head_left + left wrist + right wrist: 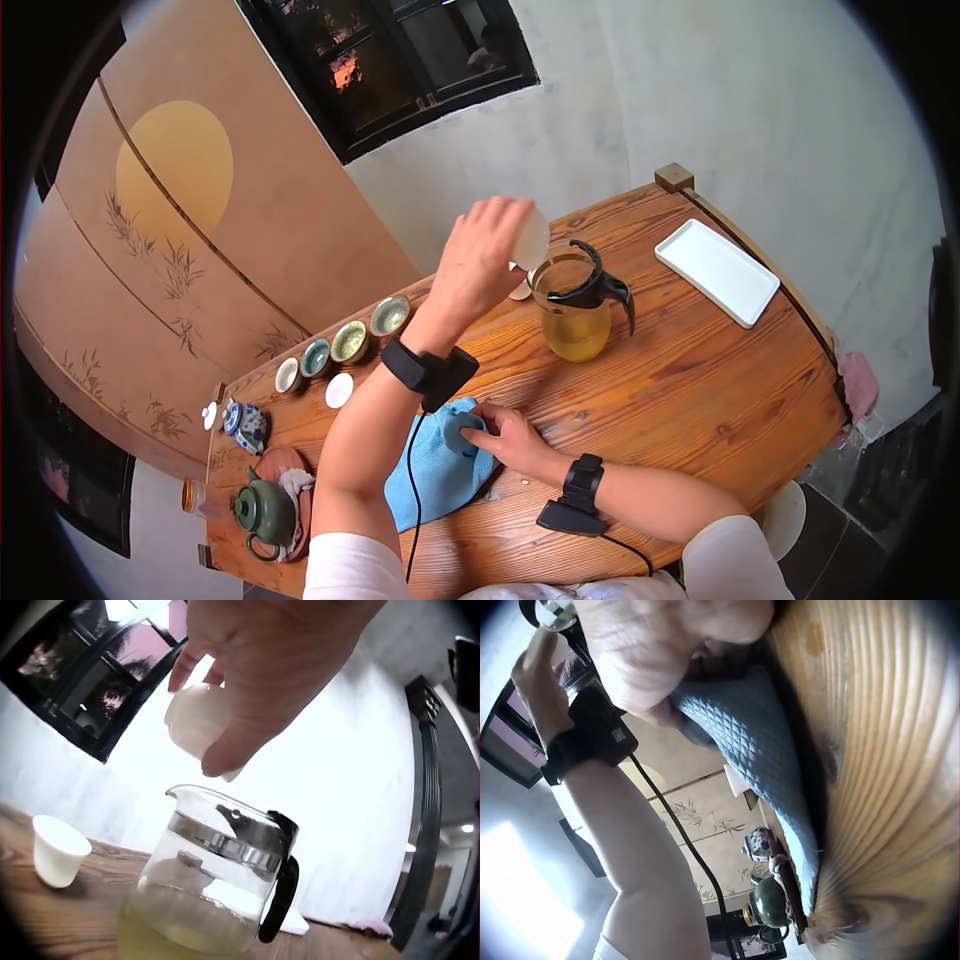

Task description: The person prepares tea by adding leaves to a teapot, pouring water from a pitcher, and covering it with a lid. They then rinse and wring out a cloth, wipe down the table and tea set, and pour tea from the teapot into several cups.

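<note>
My left hand is raised and grips a small white cup, tilted just above a glass pitcher. The pitcher has a metal band, a black handle and pale yellow liquid inside. Behind it, a second white cup stands on the table, mostly hidden by my left hand in the head view. Low on the table, my right hand holds a light blue quilted cloth between thumb and fingers. The right wrist view shows the cloth's textured surface stretching away from that hand.
Several small bowls line the wooden table's far left edge, near a white disc. A green teapot and a blue-and-white pot stand at left. A white rectangular tray lies at right.
</note>
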{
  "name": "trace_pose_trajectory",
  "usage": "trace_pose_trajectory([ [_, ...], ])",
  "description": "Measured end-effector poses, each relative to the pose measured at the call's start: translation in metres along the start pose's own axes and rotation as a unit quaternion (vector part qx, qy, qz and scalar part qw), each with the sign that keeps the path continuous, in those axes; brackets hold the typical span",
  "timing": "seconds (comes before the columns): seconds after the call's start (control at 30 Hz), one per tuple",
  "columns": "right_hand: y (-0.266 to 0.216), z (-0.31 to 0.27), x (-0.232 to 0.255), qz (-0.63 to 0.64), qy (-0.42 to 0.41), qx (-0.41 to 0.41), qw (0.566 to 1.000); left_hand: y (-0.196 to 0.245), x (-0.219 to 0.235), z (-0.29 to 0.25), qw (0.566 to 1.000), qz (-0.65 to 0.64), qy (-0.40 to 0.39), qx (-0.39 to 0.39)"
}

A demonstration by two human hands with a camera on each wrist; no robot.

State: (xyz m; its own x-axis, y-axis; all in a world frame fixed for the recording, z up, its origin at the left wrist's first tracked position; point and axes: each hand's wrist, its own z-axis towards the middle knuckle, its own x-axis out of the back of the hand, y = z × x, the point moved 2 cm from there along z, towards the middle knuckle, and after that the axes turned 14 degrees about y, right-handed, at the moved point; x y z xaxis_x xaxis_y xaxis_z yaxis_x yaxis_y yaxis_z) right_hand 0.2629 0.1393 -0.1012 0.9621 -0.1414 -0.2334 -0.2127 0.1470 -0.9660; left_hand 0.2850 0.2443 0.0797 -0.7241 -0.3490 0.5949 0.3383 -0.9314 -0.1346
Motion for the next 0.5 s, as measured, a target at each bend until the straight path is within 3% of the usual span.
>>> trace_pose_trajectory([
  [0.03,-0.004,-0.001,0.001,0.000,0.000,0.000,1.000,0.005,-0.002,0.002,1.000,0.000,0.000,0.000],
  [0.13,-0.007,-0.002,0.001,-0.015,-0.004,-0.010,1.000,0.020,-0.003,0.005,0.986,0.100,-0.014,-0.132],
  [0.27,-0.004,-0.001,0.001,0.000,0.011,0.012,1.000,0.020,0.000,-0.004,0.987,0.100,0.003,-0.129],
  [0.33,-0.002,-0.001,0.001,0.016,0.019,0.014,1.000,0.013,0.005,-0.012,0.998,-0.033,0.038,0.039],
  [0.37,0.001,-0.001,0.001,0.015,0.013,0.010,1.000,0.011,0.010,-0.019,0.998,-0.029,0.038,0.045],
  [0.43,0.001,0.001,0.002,0.075,0.012,0.034,0.997,-0.002,0.023,-0.040,0.933,-0.201,0.027,0.299],
  [0.5,-0.011,-0.002,0.002,0.115,0.006,0.011,0.993,-0.006,0.050,-0.067,0.908,-0.219,0.017,0.356],
])
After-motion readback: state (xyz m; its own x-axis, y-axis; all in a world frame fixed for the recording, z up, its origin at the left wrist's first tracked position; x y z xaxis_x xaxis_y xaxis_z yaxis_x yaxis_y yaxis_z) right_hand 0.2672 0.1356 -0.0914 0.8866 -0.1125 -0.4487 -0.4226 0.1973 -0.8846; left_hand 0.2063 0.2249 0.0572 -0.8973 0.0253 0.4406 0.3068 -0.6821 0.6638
